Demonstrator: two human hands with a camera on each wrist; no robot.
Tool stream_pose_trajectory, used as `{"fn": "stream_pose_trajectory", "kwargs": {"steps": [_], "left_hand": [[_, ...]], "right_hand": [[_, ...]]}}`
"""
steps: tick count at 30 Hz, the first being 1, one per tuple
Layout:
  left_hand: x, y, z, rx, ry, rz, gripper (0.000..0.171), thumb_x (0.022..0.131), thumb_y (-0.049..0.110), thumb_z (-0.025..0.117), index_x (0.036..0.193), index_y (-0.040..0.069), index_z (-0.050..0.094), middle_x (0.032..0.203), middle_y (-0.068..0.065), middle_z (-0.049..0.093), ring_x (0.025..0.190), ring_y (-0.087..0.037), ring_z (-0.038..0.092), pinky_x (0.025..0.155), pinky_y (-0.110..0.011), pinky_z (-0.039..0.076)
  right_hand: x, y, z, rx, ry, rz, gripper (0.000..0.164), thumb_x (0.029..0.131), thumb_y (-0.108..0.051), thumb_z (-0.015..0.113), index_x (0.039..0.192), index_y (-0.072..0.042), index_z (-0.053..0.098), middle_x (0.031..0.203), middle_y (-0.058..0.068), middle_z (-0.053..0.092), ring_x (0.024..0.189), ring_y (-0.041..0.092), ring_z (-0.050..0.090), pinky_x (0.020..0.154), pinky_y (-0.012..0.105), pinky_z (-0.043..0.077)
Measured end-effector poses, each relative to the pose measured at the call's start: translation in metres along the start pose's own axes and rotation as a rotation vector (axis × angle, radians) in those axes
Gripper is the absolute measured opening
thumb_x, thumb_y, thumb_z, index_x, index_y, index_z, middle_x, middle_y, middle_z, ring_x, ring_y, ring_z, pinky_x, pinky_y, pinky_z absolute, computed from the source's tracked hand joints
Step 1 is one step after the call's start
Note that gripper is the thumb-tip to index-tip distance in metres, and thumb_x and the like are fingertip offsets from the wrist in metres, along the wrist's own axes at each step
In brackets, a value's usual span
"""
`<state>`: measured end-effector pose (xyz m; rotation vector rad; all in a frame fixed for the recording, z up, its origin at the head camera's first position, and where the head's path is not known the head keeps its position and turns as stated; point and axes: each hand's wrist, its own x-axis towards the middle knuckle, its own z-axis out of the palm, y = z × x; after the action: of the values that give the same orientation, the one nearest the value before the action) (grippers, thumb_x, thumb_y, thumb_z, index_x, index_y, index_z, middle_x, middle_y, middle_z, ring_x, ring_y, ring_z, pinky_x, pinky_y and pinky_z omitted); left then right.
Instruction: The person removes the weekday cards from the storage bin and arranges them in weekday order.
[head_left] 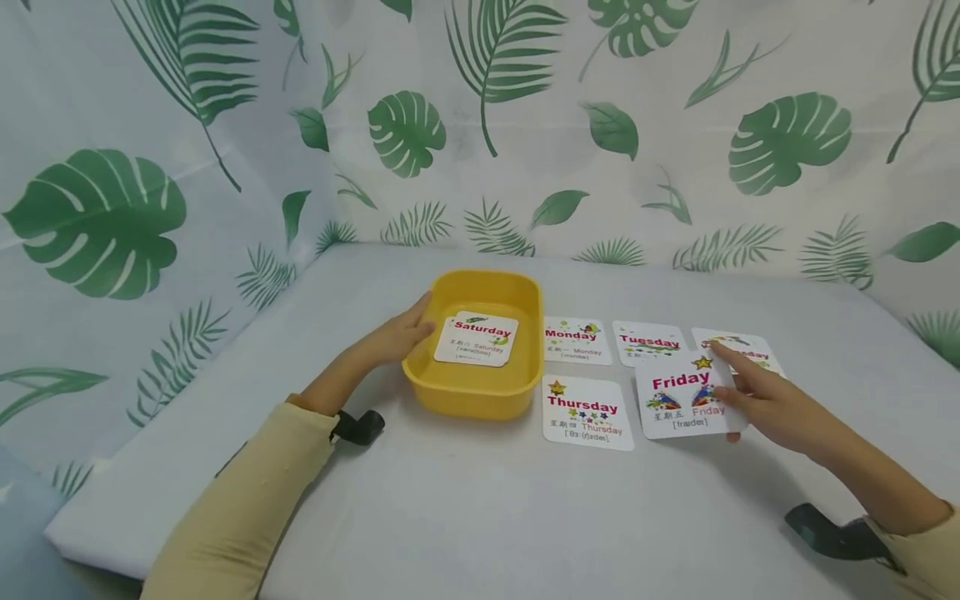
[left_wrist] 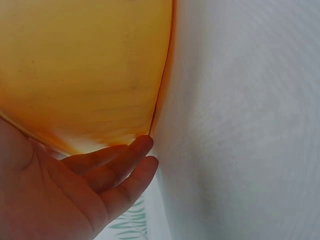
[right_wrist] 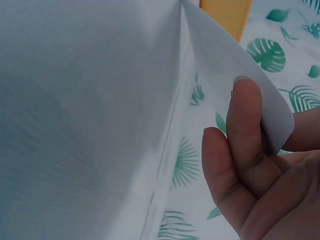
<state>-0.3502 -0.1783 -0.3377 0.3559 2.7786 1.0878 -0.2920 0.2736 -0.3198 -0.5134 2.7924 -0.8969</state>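
Note:
My left hand (head_left: 405, 333) grips the left side of a yellow plastic tub (head_left: 472, 406). In the left wrist view, its fingers lie against the tub's outer wall (left_wrist: 90, 75). A square card reading "Saturday" (head_left: 476, 340) lies inside the tub. My right hand (head_left: 772, 404) pinches the right edge of a "Friday" card (head_left: 681, 404), tilted with its printed face up. The right wrist view shows the card's plain back (right_wrist: 220, 50) and fingers behind it. The held card partly covers the "Tuesday" card (head_left: 647, 340). The hand partly hides another card (head_left: 753, 350) ending in "sday".
Right of the tub lie a "Monday" card (head_left: 576, 340) and, nearer, a "Thursday" card (head_left: 587, 414). Everything stands on a white-covered table (head_left: 480, 508). A leaf-patterned white curtain (head_left: 525, 175) encloses its back and sides. Black straps with a camera piece sit at both wrists.

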Motion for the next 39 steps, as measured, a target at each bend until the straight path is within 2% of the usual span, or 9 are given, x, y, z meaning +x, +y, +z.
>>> {"fn": "stream_pose_trajectory", "kwargs": {"steps": [6, 9, 12, 15, 23, 30, 39], "left_hand": [[-0.001, 0.0, 0.002, -0.013, 0.002, -0.014, 0.061, 0.1, 0.025, 0.029, 0.147, 0.006, -0.005, 0.154, -0.013, 0.0, 0.142, -0.029, 0.004, 0.115, -0.044, 0.007], [-0.002, 0.0, 0.002, -0.016, 0.007, -0.011, 0.061, 0.1, 0.026, 0.029, 0.147, 0.006, -0.005, 0.154, -0.013, 0.0, 0.142, -0.028, 0.004, 0.115, -0.044, 0.007], [-0.001, -0.001, 0.003, -0.011, 0.011, -0.015, 0.061, 0.1, 0.027, 0.029, 0.147, 0.007, -0.005, 0.154, -0.012, 0.0, 0.142, -0.028, 0.005, 0.115, -0.043, 0.008], [-0.001, -0.002, 0.004, -0.008, 0.014, -0.017, 0.061, 0.1, 0.027, 0.029, 0.147, 0.007, -0.005, 0.154, -0.013, 0.001, 0.142, -0.029, 0.006, 0.115, -0.044, 0.008], [-0.002, -0.004, 0.004, -0.009, 0.017, -0.024, 0.061, 0.1, 0.026, 0.029, 0.147, 0.008, -0.005, 0.154, -0.012, 0.001, 0.141, -0.029, 0.006, 0.114, -0.044, 0.009], [0.0, -0.002, 0.006, -0.026, 0.015, -0.01, 0.061, 0.1, 0.026, 0.029, 0.147, 0.007, -0.005, 0.154, -0.012, 0.0, 0.142, -0.028, 0.005, 0.115, -0.043, 0.008], [-0.002, 0.001, 0.005, -0.021, 0.016, 0.009, 0.061, 0.1, 0.025, 0.029, 0.146, 0.005, -0.005, 0.154, -0.013, 0.0, 0.142, -0.028, 0.004, 0.115, -0.043, 0.008]], "right_hand": [[0.004, 0.004, 0.006, -0.013, -0.041, 0.058, 0.067, 0.096, -0.019, 0.044, 0.144, 0.004, 0.002, 0.108, 0.026, 0.057, 0.064, 0.016, 0.056, 0.06, 0.029, 0.041], [0.005, 0.006, 0.007, -0.058, -0.06, 0.081, 0.069, 0.095, -0.019, 0.046, 0.143, 0.005, 0.004, 0.093, 0.017, 0.058, 0.06, 0.016, 0.052, 0.056, 0.027, 0.039], [0.005, 0.008, 0.009, -0.097, -0.084, 0.083, 0.068, 0.094, -0.019, 0.048, 0.143, 0.007, 0.008, 0.077, 0.007, 0.051, 0.054, 0.015, 0.047, 0.05, 0.024, 0.038], [0.004, 0.01, 0.01, -0.127, -0.106, 0.082, 0.068, 0.093, -0.022, 0.049, 0.143, 0.006, 0.011, 0.069, 0.003, 0.044, 0.049, 0.014, 0.042, 0.045, 0.022, 0.036], [0.003, 0.016, 0.012, -0.159, -0.167, 0.093, 0.069, 0.091, -0.026, 0.052, 0.141, 0.005, 0.016, 0.068, 0.003, 0.039, 0.049, 0.014, 0.038, 0.044, 0.021, 0.033], [0.003, 0.019, 0.012, -0.194, -0.211, 0.119, 0.073, 0.09, -0.033, 0.053, 0.142, 0.002, 0.016, 0.066, 0.002, 0.037, 0.055, 0.014, 0.04, 0.048, 0.023, 0.035], [0.002, 0.018, 0.011, -0.23, -0.205, 0.115, 0.07, 0.091, -0.034, 0.052, 0.141, 0.002, 0.019, 0.067, 0.002, 0.038, 0.056, 0.015, 0.041, 0.048, 0.024, 0.034]]}}
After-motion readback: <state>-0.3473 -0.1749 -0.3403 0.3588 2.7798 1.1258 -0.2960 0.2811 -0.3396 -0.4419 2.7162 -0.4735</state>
